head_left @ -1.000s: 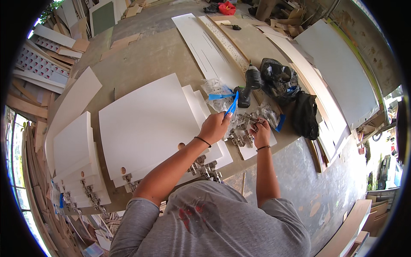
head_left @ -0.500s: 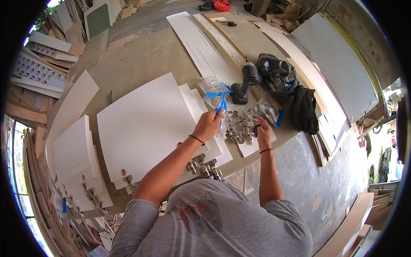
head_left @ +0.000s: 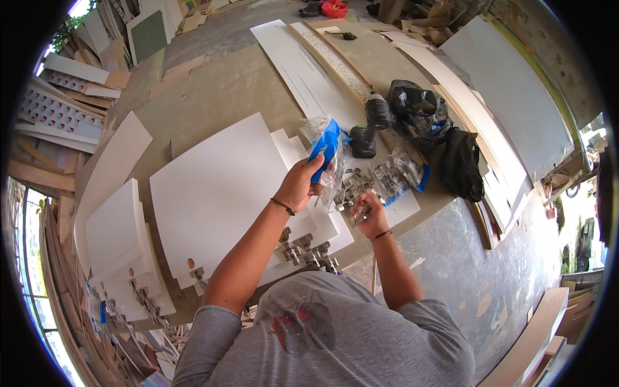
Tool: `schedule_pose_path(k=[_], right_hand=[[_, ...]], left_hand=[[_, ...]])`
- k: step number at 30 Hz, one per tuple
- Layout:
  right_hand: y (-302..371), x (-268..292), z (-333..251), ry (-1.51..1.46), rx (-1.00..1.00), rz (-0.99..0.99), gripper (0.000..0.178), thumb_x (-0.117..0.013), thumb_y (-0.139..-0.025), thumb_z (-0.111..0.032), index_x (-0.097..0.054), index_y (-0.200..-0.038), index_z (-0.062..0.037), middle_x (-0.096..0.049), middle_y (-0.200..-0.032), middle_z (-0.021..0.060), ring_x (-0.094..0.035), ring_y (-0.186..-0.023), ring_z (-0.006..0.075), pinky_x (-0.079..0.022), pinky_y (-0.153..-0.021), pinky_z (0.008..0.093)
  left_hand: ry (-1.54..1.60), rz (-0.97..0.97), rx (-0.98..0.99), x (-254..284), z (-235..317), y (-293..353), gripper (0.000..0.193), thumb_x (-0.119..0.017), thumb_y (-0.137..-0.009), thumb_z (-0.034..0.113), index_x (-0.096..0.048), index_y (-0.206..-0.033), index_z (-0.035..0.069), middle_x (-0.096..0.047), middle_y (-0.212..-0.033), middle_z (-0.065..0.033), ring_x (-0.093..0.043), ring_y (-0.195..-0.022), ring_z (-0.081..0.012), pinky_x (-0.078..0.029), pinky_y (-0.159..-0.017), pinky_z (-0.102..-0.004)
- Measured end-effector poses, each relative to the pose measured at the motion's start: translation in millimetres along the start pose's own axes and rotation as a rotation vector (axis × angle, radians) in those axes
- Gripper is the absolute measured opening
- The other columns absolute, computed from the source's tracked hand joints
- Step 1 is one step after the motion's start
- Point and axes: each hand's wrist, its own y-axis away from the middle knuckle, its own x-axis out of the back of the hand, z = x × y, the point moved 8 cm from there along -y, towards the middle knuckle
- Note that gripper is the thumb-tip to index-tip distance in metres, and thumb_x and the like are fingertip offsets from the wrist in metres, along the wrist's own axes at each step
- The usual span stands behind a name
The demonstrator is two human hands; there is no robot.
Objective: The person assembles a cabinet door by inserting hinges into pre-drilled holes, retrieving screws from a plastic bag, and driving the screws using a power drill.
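Note:
My left hand (head_left: 298,186) is closed on a clear plastic bag with a blue header (head_left: 330,143), lifted over the table. My right hand (head_left: 373,220) is closed on a metal cabinet hinge (head_left: 359,217), partly hidden by the fingers and slightly blurred. Just beyond it, a pile of loose hinges (head_left: 351,182) lies on a small white board (head_left: 404,208). Clear bags with blue headers and metal parts (head_left: 394,174) rest beside the pile. White panels (head_left: 216,187) with round holes lie stacked to the left, several hinges (head_left: 303,248) along their near edges.
A cordless drill (head_left: 364,142) stands beyond the hinges. Two black plastic bags (head_left: 418,113) sit right of it. Long white boards (head_left: 296,64) stretch toward the table's far end. Tall sheets (head_left: 509,97) and a wooden board (head_left: 525,342) are on the right.
The bag in my left hand has turned, showing its blue header broadside, and the hand has shifted slightly left. My right hand has moved left and nearer to me with the hinge.

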Motion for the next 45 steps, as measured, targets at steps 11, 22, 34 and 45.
schedule_pose_path(k=[11,22,34,45], right_hand=[[-5,-38,19,-0.032,-0.116,-0.149,0.035,-0.053,-0.083,-0.032,-0.053,-0.109,-0.0077,-0.06,-0.082,0.0068,-0.043,-0.047,0.0123,-0.033,-0.049,0.0261],[15,-31,-5,0.245,-0.026,-0.113,0.038,-0.063,-0.079,-0.033,-0.054,-0.106,-0.0075,-0.059,-0.08,0.0025,-0.054,-0.06,0.0119,-0.043,-0.05,0.0245],[38,-106,-15,0.442,0.182,-0.001,0.028,-0.048,-0.088,-0.03,-0.058,-0.096,-0.0049,-0.059,-0.076,0.0019,-0.053,-0.057,0.009,-0.04,-0.05,0.022],[48,-136,5,0.791,0.304,-0.128,0.038,-0.05,-0.088,-0.01,-0.053,-0.125,-0.005,-0.051,-0.072,-0.0055,-0.043,-0.06,0.0033,-0.035,-0.053,0.019]], left_hand=[[0.072,0.063,-0.012,0,2,-1,0.03,-0.055,-0.089,0.038,-0.055,-0.091,0.008,-0.054,-0.075,0.0007,-0.029,-0.045,-0.0052,-0.023,-0.042,-0.0211],[-0.369,0.211,-0.003,0,0,10,0.039,-0.05,-0.09,0.045,-0.059,-0.083,0.007,-0.038,-0.054,0.0061,-0.03,-0.044,-0.0039,-0.024,-0.041,-0.0207],[-0.425,0.303,-0.443,27,-46,41,0.066,-0.054,-0.08,0.062,-0.05,-0.109,0.004,-0.056,-0.087,-0.0023,-0.053,-0.07,-0.0085,-0.044,-0.061,-0.0227],[0.435,0.304,-0.144,48,-46,27,0.037,-0.03,-0.097,0.03,-0.051,-0.115,0.005,-0.06,-0.103,-0.0116,-0.061,-0.092,-0.0236,-0.05,-0.08,-0.0374]])
